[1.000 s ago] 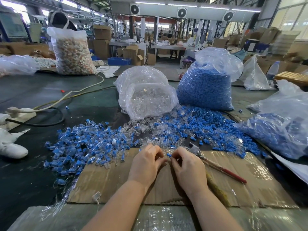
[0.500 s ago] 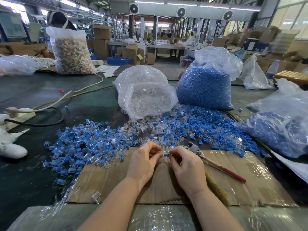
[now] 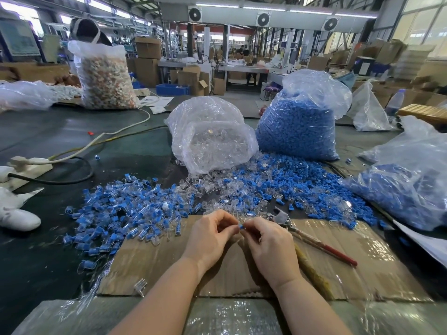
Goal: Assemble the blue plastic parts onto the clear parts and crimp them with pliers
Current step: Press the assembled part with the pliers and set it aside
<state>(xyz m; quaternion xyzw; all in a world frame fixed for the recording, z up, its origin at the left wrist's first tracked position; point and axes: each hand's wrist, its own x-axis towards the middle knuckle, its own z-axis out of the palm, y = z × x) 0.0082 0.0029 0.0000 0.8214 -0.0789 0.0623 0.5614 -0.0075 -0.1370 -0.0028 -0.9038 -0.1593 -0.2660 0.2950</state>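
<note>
My left hand (image 3: 210, 238) and my right hand (image 3: 268, 243) meet fingertip to fingertip over a taped cardboard sheet (image 3: 154, 264). Between the fingertips a small blue plastic part (image 3: 240, 226) shows; my right fingers pinch it, and my left fingers are closed against it. Whether a clear part is in my left fingers is hidden. The pliers (image 3: 312, 240), with red handles, lie on the cardboard just right of my right hand, untouched. A heap of assembled blue-and-clear pieces (image 3: 125, 213) spreads to the left. Loose blue and clear parts (image 3: 278, 187) lie ahead.
A bag of clear parts (image 3: 212, 141) and a bag of blue parts (image 3: 297, 126) stand behind the heaps. Another bag of blue pieces (image 3: 406, 189) lies at the right. Cables (image 3: 79, 151) and a power strip (image 3: 26, 165) lie at the left, near a white object (image 3: 17, 218).
My hands have shifted slightly, with the fingertips now pressed closer around the blue part. The pliers and the heaps have not moved.
</note>
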